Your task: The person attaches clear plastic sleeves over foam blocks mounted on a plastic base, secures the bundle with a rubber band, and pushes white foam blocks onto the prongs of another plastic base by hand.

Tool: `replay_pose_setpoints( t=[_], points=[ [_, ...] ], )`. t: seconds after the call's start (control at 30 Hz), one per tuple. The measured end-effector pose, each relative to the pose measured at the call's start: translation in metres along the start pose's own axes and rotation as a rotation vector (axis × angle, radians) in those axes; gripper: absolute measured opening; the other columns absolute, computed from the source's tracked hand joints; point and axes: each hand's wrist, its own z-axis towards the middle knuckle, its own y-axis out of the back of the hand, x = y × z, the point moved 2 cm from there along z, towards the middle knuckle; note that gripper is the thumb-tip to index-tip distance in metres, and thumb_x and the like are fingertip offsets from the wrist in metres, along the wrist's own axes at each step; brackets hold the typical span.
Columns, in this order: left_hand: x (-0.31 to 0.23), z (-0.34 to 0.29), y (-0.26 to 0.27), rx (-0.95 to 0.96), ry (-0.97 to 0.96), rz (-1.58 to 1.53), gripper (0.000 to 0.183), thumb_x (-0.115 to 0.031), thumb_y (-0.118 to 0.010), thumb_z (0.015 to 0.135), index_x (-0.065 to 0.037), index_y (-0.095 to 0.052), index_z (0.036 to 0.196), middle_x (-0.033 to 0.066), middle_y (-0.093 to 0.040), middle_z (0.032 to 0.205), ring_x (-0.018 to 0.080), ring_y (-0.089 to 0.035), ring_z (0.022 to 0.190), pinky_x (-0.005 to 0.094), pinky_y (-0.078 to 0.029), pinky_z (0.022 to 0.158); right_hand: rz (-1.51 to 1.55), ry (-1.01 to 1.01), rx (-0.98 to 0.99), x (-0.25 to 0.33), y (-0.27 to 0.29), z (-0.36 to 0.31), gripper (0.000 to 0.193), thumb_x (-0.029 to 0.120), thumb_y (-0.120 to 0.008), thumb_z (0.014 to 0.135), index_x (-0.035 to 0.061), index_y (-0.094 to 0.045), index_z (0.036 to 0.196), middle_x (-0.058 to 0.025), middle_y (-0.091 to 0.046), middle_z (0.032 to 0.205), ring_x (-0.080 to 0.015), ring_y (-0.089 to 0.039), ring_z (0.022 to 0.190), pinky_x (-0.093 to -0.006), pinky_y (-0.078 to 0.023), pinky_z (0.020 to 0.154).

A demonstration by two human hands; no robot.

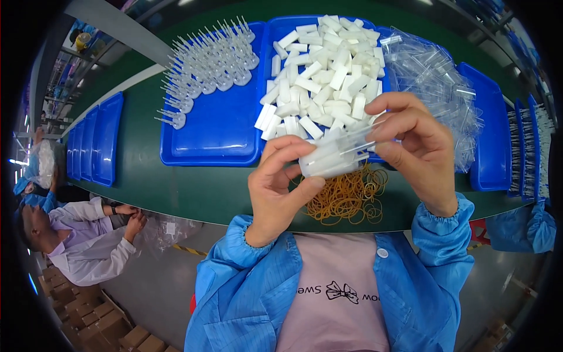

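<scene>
In front of my chest both hands hold a bundle of white and clear plastic parts point(331, 155), tilted on its side. The fingers of my left hand point(274, 190) curl round its white left end. At its clear right end, my right hand point(417, 144) pinches with thumb and fingertips; thin clear tubes or rods stick out there. How the parts fit together is too small to tell. Just below the bundle lies a heap of brown rubber bands point(346, 199). Beyond my hands, a blue tray point(274, 56) is piled with white rectangular blocks point(328, 64).
To the left, a blue tray point(205, 138) bears rows of clear stemmed parts point(214, 64). Clear plastic tubes point(434, 82) are heaped at right, beside another blue tray point(491, 141). Nested blue trays point(105, 138) stand far left. A co-worker point(88, 234) sits at the left.
</scene>
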Motion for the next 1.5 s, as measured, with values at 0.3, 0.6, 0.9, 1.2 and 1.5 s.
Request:
replay_pose_setpoints(
  t=[0.3, 0.6, 0.9, 1.2, 1.5],
  points=[
    [0.007, 0.002, -0.001, 0.057, 0.257, -0.265, 0.035, 0.007, -0.06, 0.077, 0.004, -0.056, 0.111, 0.0082, -0.047, 0.115, 0.0164, -0.051, 0.105, 0.03, -0.047, 0.088, -0.453, 0.133, 0.148, 0.016, 0.007, 0.006, 0.018, -0.007, -0.066, 0.068, 0.0038, -0.066, 0.083, -0.008, -0.061, 0.094, -0.0205, -0.061, 0.086, -0.0285, -0.048, 0.072],
    [0.007, 0.004, -0.01, 0.086, 0.343, -0.232, 0.032, 0.006, -0.061, 0.077, 0.005, -0.057, 0.109, 0.0081, -0.049, 0.113, 0.0153, -0.053, 0.103, 0.03, -0.045, 0.089, -0.444, 0.155, 0.247, 0.014, 0.017, 0.005, 0.016, -0.006, -0.07, 0.067, 0.0042, -0.067, 0.079, -0.0071, -0.061, 0.092, -0.018, -0.06, 0.084, -0.0273, -0.048, 0.072],
    [0.006, 0.003, -0.005, 0.09, 0.135, -0.105, 0.03, 0.008, -0.064, 0.076, 0.005, -0.061, 0.106, 0.0093, -0.047, 0.112, 0.0154, -0.055, 0.097, 0.0281, -0.051, 0.082, -0.431, 0.185, 0.161, 0.012, 0.013, 0.001, 0.014, -0.004, -0.07, 0.067, 0.0039, -0.067, 0.079, -0.0079, -0.062, 0.092, -0.0182, -0.061, 0.084, -0.0275, -0.048, 0.072],
    [-0.001, 0.004, -0.008, 0.025, -0.052, 0.348, 0.025, 0.002, -0.07, 0.072, -0.001, -0.066, 0.097, 0.0071, -0.055, 0.102, 0.0121, -0.055, 0.088, 0.022, -0.046, 0.069, -0.355, 0.154, 0.175, 0.006, 0.013, 0.002, 0.011, -0.001, -0.07, 0.07, 0.004, -0.067, 0.079, -0.0077, -0.062, 0.093, -0.0177, -0.06, 0.086, -0.0275, -0.047, 0.073],
    [0.002, 0.006, -0.007, -0.027, 0.036, 0.282, 0.021, 0.003, -0.069, 0.071, -0.001, -0.067, 0.092, 0.0044, -0.056, 0.098, 0.0093, -0.054, 0.082, 0.0202, -0.043, 0.065, -0.455, 0.217, 0.216, 0.003, 0.004, -0.002, 0.013, -0.002, -0.069, 0.069, 0.0048, -0.067, 0.08, -0.0089, -0.062, 0.093, -0.021, -0.06, 0.085, -0.0287, -0.048, 0.072]
  ],
)
